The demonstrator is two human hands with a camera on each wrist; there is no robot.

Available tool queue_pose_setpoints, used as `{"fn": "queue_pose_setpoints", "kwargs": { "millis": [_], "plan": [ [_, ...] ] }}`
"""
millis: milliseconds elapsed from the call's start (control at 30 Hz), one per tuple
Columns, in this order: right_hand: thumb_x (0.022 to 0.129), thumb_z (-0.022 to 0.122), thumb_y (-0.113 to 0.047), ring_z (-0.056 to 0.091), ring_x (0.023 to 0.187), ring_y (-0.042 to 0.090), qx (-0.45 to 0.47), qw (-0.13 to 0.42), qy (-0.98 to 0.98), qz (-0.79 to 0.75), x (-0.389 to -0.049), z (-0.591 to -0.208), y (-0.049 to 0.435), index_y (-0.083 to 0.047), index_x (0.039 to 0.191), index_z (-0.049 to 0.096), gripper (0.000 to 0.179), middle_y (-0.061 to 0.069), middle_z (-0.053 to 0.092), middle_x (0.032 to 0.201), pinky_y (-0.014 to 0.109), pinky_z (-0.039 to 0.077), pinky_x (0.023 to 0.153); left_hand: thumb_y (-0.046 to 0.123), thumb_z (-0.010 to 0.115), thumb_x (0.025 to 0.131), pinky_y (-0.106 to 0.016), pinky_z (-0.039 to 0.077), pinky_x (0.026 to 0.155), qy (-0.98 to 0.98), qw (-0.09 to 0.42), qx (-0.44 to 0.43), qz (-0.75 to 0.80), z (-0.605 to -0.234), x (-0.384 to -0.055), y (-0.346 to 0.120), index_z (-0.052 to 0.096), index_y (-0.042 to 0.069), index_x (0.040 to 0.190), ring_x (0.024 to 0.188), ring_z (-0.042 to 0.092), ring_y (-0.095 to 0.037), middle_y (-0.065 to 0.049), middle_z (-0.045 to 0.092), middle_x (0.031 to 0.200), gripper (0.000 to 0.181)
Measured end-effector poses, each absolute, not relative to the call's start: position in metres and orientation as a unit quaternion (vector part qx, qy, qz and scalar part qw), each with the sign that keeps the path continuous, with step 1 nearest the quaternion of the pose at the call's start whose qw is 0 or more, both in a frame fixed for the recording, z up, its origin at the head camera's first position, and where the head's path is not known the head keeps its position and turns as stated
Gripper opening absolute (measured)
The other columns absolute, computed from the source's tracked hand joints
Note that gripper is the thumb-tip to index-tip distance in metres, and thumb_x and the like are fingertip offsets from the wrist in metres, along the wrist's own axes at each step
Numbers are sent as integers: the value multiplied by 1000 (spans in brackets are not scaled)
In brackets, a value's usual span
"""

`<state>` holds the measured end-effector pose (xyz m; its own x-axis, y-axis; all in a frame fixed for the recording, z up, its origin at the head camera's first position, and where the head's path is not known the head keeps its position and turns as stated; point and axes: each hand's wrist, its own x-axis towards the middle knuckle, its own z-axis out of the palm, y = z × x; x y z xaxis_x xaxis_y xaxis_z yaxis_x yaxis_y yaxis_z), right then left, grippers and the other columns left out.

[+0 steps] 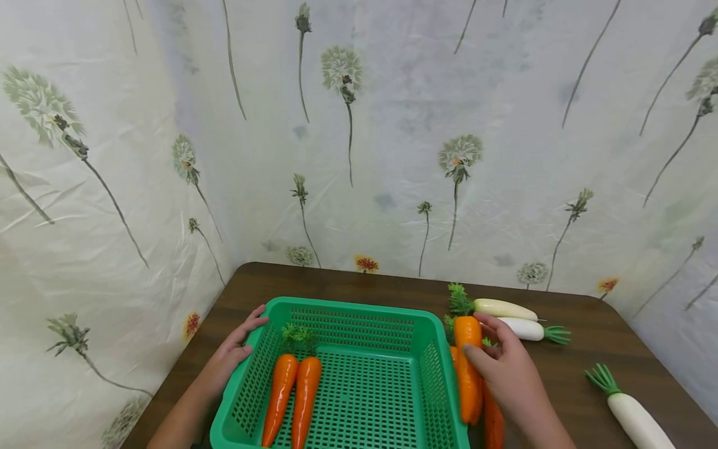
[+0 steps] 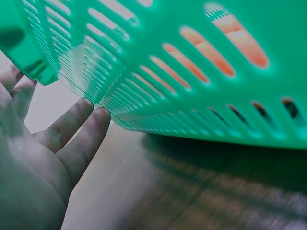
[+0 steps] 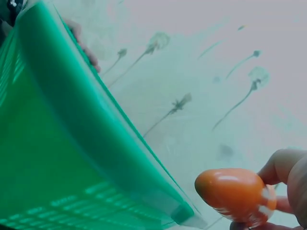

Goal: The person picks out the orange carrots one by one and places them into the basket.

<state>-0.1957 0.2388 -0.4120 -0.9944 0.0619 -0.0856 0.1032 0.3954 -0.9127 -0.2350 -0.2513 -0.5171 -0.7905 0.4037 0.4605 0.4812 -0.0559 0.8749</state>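
– Where's the held carrot (image 1: 469, 374)?
– Just right of the green basket (image 1: 359, 304), pinched in the right hand (image 1: 513, 368)
– And the left hand (image 1: 227, 358)?
– Fingers spread, at the basket's left rim

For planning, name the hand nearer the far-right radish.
Right. The right hand, holding a carrot, is left of the radish; the left hand is farther, at the basket's left rim.

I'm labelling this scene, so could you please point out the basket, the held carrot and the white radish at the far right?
Basket (image 1: 370, 390): head view, on its bare floor.
Held carrot (image 3: 232, 190): right wrist view, on its orange side.
White radish (image 1: 638, 418): head view, on its white body.
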Motion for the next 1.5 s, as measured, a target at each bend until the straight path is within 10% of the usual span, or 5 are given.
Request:
{"fn": "queue_pose_setpoints", "kwargs": {
  "millis": [1500],
  "plan": [
    [102, 63, -15, 56, 125, 36, -1, 53, 796, -603, -206, -386, 187, -14, 157, 36, 61, 18, 37, 155, 41, 59, 86, 1, 33, 107, -10, 29, 112, -701, 26, -297, -648, -517, -236, -252, 35, -13, 153, 152, 19, 11, 1, 16, 176, 48]
  ]
}}
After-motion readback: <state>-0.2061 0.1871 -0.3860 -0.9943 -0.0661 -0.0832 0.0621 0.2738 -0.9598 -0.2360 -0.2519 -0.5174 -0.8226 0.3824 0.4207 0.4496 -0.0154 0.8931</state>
